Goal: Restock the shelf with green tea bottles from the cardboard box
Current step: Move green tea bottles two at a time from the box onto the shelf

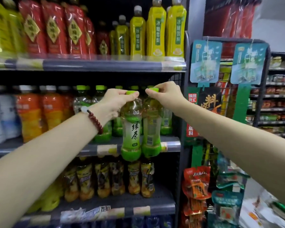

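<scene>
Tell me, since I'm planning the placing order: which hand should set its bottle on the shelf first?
Probably the right hand: its green tea bottle hangs nearest the shelf end's gap.

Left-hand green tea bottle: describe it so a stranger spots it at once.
Find the middle shelf with green-capped bottles. Two bottles hang before its right end, each pinched by the cap. The clear green tea bottle in the left hand shows black characters; its neighbour shows its back label.
</scene>
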`<state>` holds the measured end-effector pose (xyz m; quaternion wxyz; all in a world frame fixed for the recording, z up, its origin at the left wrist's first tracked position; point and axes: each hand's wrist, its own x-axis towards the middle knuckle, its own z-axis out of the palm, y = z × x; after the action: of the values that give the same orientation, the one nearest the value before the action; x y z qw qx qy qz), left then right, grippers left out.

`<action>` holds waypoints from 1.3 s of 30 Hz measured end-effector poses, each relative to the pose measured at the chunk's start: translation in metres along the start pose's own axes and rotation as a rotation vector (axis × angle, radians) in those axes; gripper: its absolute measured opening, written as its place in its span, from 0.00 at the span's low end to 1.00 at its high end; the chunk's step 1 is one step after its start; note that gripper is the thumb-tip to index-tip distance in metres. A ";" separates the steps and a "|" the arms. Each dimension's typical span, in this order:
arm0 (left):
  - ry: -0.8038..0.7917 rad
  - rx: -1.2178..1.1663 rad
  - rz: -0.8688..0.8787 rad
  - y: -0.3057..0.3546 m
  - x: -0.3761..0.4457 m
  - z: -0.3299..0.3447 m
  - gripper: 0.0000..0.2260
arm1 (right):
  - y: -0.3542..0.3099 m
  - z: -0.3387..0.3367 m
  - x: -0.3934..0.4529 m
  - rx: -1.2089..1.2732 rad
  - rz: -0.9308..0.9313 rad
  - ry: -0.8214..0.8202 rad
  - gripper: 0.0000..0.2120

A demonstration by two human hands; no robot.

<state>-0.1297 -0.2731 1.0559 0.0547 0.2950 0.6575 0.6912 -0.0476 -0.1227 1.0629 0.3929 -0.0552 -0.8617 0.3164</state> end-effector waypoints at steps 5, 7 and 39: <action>0.084 0.035 0.157 0.014 0.007 -0.019 0.03 | -0.023 0.013 0.013 0.034 -0.072 0.078 0.15; 0.097 0.050 0.207 0.014 0.008 -0.024 0.03 | -0.027 0.020 0.016 0.016 -0.103 0.130 0.15; 0.216 0.262 0.379 -0.072 0.029 -0.028 0.35 | 0.006 0.085 0.002 0.284 0.009 0.180 0.16</action>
<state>-0.1890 -0.2749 0.9986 -0.1852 0.3423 0.6764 0.6253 -0.1108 -0.1601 1.0189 0.4709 -0.0310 -0.7692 0.4308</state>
